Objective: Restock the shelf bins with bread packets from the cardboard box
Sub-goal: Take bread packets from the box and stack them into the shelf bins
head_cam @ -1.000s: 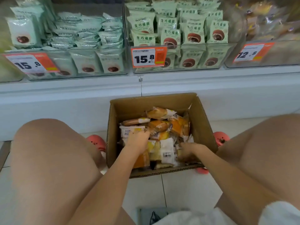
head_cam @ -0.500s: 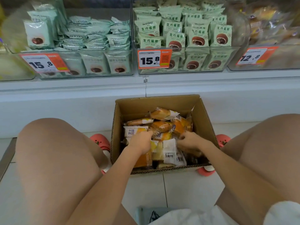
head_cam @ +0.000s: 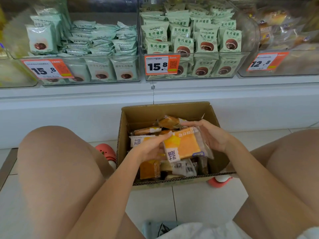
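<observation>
One orange bread packet [head_cam: 183, 145], clear-wrapped, white-labelled

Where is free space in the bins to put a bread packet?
Left bin: a gap behind the flat green packets. Middle bin is packed tight. Right bin is too blurred to judge.

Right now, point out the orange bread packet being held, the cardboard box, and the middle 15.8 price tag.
orange bread packet [head_cam: 183, 144], head view, orange front face.
cardboard box [head_cam: 165, 110], head view, inner back wall.
middle 15.8 price tag [head_cam: 158, 66], head view, printed digits.
</observation>
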`<action>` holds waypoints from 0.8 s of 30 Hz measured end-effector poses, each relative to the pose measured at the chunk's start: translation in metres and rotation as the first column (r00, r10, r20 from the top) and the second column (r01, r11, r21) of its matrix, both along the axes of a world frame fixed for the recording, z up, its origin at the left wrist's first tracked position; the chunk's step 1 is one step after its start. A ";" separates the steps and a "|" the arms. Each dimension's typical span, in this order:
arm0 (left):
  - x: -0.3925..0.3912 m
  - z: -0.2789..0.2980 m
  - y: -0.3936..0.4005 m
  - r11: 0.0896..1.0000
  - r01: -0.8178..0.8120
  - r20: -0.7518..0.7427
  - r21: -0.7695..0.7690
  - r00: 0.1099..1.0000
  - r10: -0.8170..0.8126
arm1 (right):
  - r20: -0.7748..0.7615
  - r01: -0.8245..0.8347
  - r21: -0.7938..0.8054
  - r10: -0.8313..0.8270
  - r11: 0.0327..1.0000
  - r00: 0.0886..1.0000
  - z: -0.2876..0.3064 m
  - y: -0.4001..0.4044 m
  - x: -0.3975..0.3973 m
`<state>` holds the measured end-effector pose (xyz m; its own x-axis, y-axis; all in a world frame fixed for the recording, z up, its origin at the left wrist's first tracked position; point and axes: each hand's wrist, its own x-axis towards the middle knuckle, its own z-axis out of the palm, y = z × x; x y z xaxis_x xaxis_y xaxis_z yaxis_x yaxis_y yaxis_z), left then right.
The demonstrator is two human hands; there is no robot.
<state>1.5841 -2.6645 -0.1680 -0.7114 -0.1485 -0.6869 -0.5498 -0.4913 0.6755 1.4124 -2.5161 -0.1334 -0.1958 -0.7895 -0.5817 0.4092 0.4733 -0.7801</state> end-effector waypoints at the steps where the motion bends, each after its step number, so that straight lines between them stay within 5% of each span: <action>1: -0.003 0.002 0.001 0.996 -0.088 -0.035 -0.016 0.996 0.087 | 0.036 0.035 -0.015 -0.034 0.999 0.999 -0.001 0.000 0.002; 6: -0.013 0.002 0.004 0.869 -0.385 -0.080 -0.311 0.922 0.380 | -0.147 0.182 0.090 -0.167 0.979 0.975 -0.005 -0.013 0.019; 11: -0.014 0.004 0.006 0.544 -0.368 -0.257 -0.755 0.928 0.271 | -0.364 0.428 0.083 -0.372 0.900 0.854 -0.020 -0.018 0.038; 16: -0.007 0.006 0.008 0.237 -0.283 -0.245 -0.929 0.953 0.178 | -0.031 0.550 0.200 -0.556 0.811 0.831 -0.030 -0.020 0.041; 21: -0.006 0.012 0.000 0.144 -0.131 -0.112 -0.981 0.985 0.131 | 0.124 0.553 0.196 -0.580 0.810 0.805 -0.043 -0.018 0.046; 24: -0.007 0.013 0.003 0.175 -0.256 -0.219 -0.951 0.953 0.208 | 0.241 0.612 0.200 -0.644 0.765 0.726 -0.046 -0.011 0.053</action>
